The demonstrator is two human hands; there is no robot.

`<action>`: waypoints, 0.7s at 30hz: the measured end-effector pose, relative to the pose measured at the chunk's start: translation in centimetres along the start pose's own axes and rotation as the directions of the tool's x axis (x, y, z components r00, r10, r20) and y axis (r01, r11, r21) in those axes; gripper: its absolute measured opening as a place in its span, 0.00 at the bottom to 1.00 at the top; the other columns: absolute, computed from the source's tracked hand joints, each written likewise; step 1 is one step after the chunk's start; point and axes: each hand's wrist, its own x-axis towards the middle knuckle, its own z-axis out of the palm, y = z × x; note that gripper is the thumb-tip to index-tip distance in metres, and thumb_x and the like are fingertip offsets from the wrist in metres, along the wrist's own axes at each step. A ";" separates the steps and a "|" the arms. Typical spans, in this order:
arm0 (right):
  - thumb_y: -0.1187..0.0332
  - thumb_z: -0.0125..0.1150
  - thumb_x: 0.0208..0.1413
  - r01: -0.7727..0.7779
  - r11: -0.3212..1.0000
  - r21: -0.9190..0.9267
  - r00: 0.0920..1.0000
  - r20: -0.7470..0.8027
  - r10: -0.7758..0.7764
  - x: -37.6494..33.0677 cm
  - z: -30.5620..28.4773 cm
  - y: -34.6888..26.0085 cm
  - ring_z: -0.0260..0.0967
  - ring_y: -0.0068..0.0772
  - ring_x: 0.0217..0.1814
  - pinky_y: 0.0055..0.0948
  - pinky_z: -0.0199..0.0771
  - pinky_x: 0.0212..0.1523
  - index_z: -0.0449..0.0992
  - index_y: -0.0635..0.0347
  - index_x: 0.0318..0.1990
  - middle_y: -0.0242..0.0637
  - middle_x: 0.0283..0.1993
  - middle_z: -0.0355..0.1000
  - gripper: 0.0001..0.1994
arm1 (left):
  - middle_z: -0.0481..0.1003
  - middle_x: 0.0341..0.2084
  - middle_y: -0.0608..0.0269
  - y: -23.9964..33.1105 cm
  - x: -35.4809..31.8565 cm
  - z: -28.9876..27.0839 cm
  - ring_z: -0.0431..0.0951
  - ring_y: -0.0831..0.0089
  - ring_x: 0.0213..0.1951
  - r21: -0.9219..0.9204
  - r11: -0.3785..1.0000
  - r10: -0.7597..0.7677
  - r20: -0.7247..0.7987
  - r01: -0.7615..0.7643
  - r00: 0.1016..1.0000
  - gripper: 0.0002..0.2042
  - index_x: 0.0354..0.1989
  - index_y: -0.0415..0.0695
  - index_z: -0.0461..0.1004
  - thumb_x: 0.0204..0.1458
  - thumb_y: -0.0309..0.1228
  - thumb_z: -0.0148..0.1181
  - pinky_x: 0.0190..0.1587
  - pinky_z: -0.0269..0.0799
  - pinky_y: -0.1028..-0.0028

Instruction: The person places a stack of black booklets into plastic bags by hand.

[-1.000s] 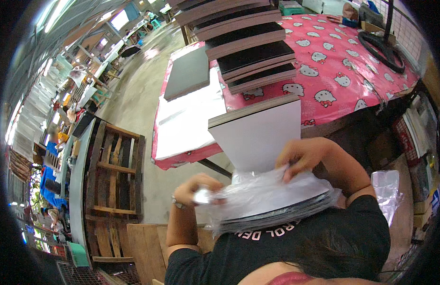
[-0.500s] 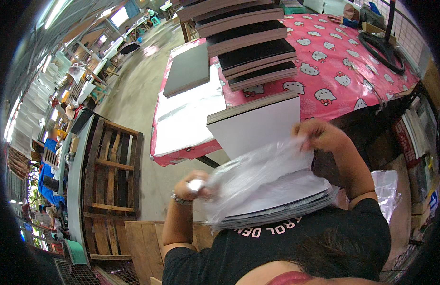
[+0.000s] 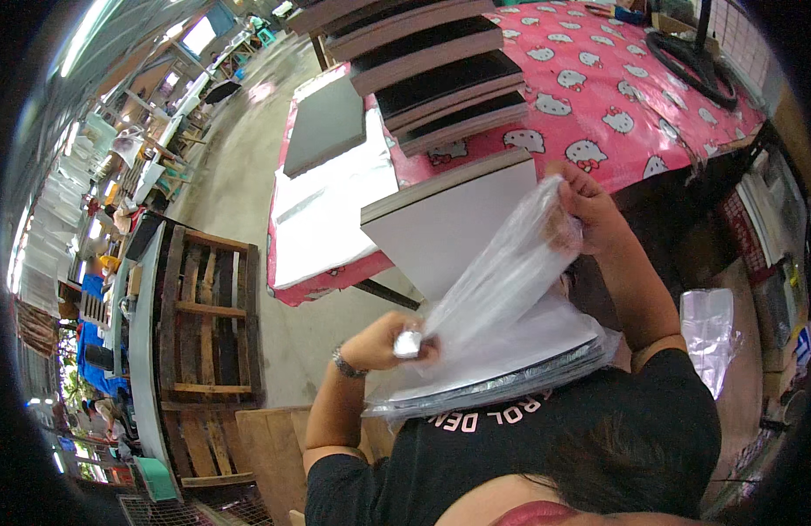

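Note:
A white flat book [image 3: 449, 230] with a grey spine stands tilted against my body, its lower end in a stack of clear plastic bags [image 3: 510, 359] on my lap. My left hand [image 3: 389, 342] pinches one corner of a clear plastic bag [image 3: 502, 280]. My right hand [image 3: 589, 210] grips that bag's other end, lifted beside the book's upper right corner. The bag stretches taut between both hands, across the front of the book.
A table with a pink patterned cloth [image 3: 616, 96] holds a fanned row of dark books [image 3: 440, 70], a grey book [image 3: 325, 127] and white sheets [image 3: 326, 219]. A wooden pallet [image 3: 204, 351] lies at left. Another loose plastic bag [image 3: 708, 329] hangs at right.
My right hand has risen from the bag stack to the book's upper corner, pulling one bag up and stretching it. My left hand stayed low, holding its corner.

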 end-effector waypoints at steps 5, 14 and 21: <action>0.60 0.58 0.53 -0.280 0.729 -0.625 0.840 0.208 0.501 -1.1 -1.4 0.0 0.66 0.20 0.28 0.22 0.65 0.30 0.72 0.61 0.36 0.27 0.27 0.69 0.12 | 0.72 0.35 0.51 -2.0 -0.8 -3.7 0.73 0.59 0.38 -0.402 0.818 0.244 -0.405 -0.412 0.881 0.24 0.33 0.39 0.73 0.45 0.53 0.56 0.36 0.72 0.62; 0.60 0.59 0.52 -0.006 0.995 -0.099 1.000 -0.026 0.004 -1.4 -0.4 0.6 0.66 0.18 0.29 0.20 0.66 0.31 0.68 0.61 0.41 0.27 0.29 0.68 0.15 | 0.73 0.33 0.52 -8.9 -1.6 -3.4 0.74 0.65 0.33 -0.444 0.887 0.150 0.009 -0.130 0.989 0.17 0.38 0.36 0.71 0.40 0.30 0.65 0.34 0.73 0.66; 0.72 0.61 0.42 0.031 0.994 -0.109 0.979 -0.196 -0.052 0.7 -2.0 0.3 0.66 0.17 0.31 0.18 0.67 0.29 0.68 0.57 0.38 0.27 0.33 0.66 0.13 | 0.69 0.23 0.62 -4.8 2.8 -3.9 0.64 0.78 0.20 -0.550 0.696 -0.162 -0.746 -0.461 0.645 0.19 0.45 0.33 0.66 0.41 0.27 0.51 0.22 0.61 0.84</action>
